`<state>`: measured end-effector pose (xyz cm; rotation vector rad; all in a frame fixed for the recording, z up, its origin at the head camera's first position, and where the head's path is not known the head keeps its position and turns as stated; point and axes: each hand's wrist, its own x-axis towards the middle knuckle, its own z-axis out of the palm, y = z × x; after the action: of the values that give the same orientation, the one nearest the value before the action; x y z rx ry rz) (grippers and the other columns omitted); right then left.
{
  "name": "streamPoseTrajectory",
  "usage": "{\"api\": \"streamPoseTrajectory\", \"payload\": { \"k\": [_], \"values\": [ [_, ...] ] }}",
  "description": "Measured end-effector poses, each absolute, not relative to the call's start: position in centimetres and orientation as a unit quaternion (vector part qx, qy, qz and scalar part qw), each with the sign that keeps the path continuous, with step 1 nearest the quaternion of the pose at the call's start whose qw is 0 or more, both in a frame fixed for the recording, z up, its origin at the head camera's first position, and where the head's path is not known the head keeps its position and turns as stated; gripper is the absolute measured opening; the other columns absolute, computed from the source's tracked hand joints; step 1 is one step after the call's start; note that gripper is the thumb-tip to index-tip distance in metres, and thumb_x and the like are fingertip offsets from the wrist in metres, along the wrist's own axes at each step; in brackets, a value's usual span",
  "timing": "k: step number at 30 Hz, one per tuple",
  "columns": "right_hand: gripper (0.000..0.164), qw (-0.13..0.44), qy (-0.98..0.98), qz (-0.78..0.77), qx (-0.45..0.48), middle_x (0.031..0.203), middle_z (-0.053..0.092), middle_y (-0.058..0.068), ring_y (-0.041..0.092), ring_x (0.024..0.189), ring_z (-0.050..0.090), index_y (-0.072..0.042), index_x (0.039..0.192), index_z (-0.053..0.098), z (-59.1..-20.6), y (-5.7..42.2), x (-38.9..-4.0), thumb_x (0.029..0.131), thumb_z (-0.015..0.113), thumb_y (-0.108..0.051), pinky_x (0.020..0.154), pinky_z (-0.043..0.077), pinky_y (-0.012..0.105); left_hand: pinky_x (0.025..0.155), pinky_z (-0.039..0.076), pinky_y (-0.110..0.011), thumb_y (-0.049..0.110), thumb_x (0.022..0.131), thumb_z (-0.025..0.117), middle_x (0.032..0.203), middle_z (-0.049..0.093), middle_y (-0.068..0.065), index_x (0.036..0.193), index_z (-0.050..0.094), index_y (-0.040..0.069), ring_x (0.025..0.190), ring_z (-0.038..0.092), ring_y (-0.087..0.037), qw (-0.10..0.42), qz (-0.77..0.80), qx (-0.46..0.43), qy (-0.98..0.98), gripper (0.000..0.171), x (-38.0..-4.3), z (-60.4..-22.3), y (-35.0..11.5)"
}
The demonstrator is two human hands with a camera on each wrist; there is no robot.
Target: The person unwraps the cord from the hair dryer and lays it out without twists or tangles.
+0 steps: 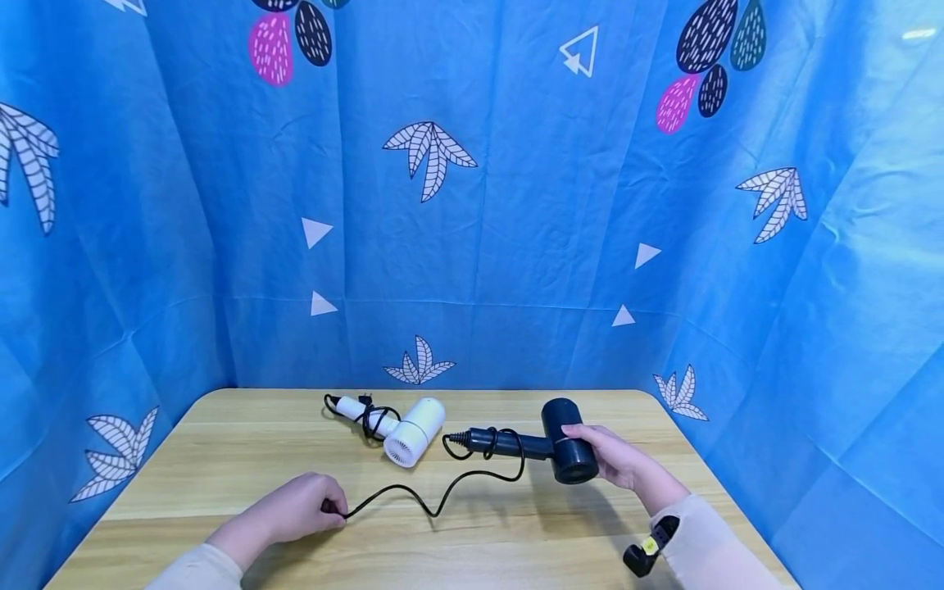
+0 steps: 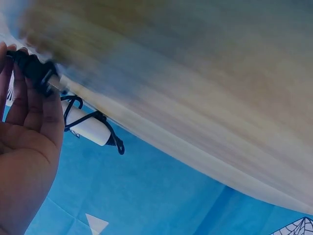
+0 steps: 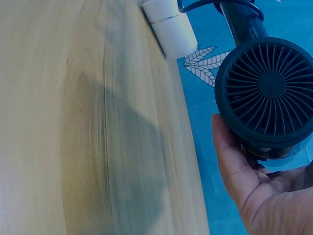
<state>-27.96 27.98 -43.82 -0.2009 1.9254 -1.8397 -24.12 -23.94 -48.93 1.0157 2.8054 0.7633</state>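
In the head view my right hand (image 1: 619,459) grips the dark hair dryer (image 1: 559,418) by its barrel, holding it above the table with the handle pointing left. The right wrist view shows the dryer's round finned vent (image 3: 271,84) above my thumb. A black cord (image 1: 398,487) loops around the handle and runs slack to my left hand (image 1: 295,506), low over the table at front left. Seen from the left wrist, that hand's fingers and thumb pinch the black plug (image 2: 33,69), its metal prongs exposed.
A white hair dryer (image 1: 420,426) lies at the back of the wooden table (image 1: 501,557), its black cord wound around the handle. Blue patterned curtains (image 1: 479,246) hang behind the table and along both sides. A small black device (image 1: 645,553) sits at my right sleeve.
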Motion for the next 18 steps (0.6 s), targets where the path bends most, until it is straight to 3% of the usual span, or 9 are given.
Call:
{"api": "streamPoseTrajectory", "payload": {
  "k": [9,18],
  "values": [
    [0.063,0.233,0.701,-0.67,-0.069,0.107,0.07,0.013,0.024,0.097,0.071,0.014,0.143,0.03,-43.86,27.99,-27.93,0.105,0.045,-0.034,0.086,0.058,0.037,0.063,0.047,-0.026,0.016,0.083,0.082,0.078,0.058,0.021,0.079,0.071,0.021,0.072,0.051,0.002,0.022,0.244,0.34,0.908,0.013,-23.82,-48.69,-23.7],
    [0.063,0.231,0.702,-0.671,-0.067,0.107,0.07,0.013,0.024,0.097,0.071,0.015,0.142,0.032,-44.06,28.04,-28.05,0.105,0.045,-0.034,0.086,0.058,0.037,0.063,0.045,-0.025,0.013,0.082,0.081,0.075,0.055,0.021,0.077,0.066,0.026,0.071,0.051,0.001,0.03,0.245,0.332,0.91,0.021,-23.78,-48.93,-23.47]
  ]
}}
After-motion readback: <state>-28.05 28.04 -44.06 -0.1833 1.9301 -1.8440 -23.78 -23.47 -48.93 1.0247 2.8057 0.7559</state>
